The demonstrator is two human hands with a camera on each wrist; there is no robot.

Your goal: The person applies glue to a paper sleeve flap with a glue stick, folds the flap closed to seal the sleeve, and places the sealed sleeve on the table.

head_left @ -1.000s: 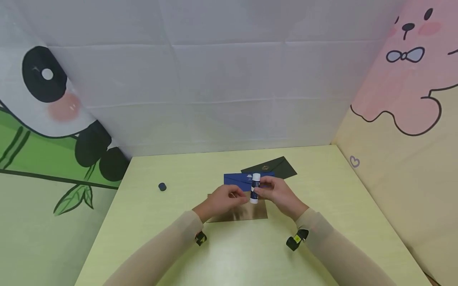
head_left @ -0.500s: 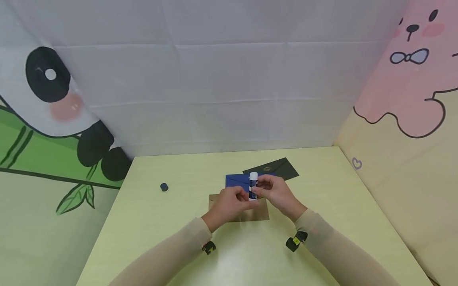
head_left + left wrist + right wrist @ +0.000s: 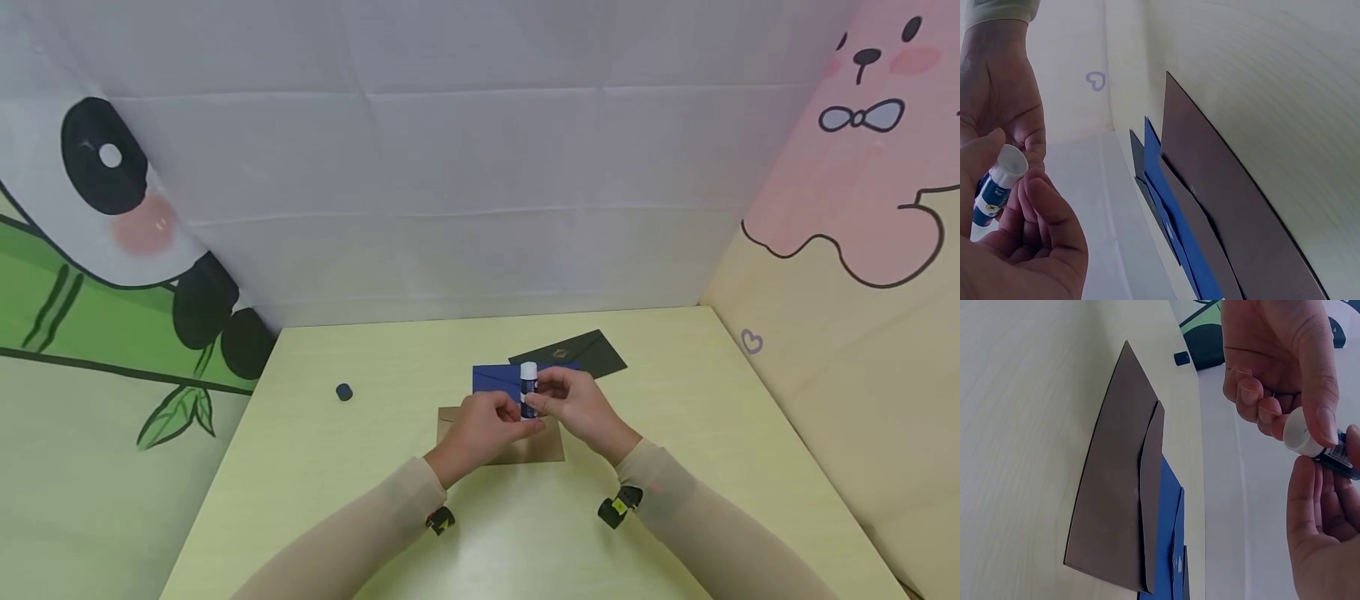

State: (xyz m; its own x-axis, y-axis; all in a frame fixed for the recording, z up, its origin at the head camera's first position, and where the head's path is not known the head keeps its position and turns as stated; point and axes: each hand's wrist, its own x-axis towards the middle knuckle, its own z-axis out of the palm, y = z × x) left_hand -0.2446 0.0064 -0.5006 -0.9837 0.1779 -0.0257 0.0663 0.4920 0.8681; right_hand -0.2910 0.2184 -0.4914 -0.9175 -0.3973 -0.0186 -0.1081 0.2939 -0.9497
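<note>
A glue stick (image 3: 528, 390) with a dark blue label and white ends stands upright between both hands, above the envelopes. My right hand (image 3: 577, 408) grips its labelled body from the right. With thumb and fingers, my left hand (image 3: 486, 427) pinches the white base (image 3: 1299, 432) at its lower end. That white base (image 3: 1012, 164) faces the camera in the left wrist view. Under the hands lies a brown envelope (image 3: 534, 450), partly hidden by them. Behind it is a blue envelope (image 3: 493, 379), and farther back a dark envelope (image 3: 591, 354) with a gold emblem.
A small dark blue cap (image 3: 343, 392) lies on the left part of the pale yellow table (image 3: 360, 467). A white sheet (image 3: 480, 167) closes off the back, and side walls with cartoon animals rise left and right.
My left hand has moved right and taken hold of the glue stick's white base. The glue stick has shifted slightly left and upward in my right hand's grip.
</note>
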